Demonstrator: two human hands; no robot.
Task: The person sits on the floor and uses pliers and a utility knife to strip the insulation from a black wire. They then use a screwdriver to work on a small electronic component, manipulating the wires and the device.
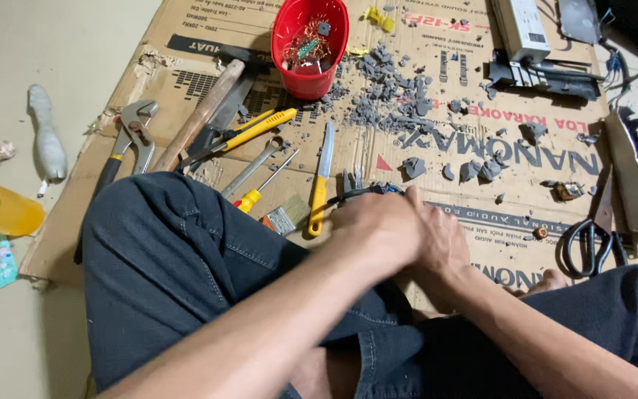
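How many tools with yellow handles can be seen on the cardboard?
3. Yellow pliers lie below the red bowl; a small screwdriver lies near the knee; a yellow-handled blade lies beside the hands. More may be hidden under the leg.

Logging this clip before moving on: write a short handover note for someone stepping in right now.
Left hand and right hand are pressed together over a small dark tool; what the grip holds is hidden.
Red bucket holds copper wire and small circuit bits.
Grey fragments are scattered over the cardboard sheet.
Hammer, yellow-handled knife and scissors lie unused nearby.
How much remains cannot be told.
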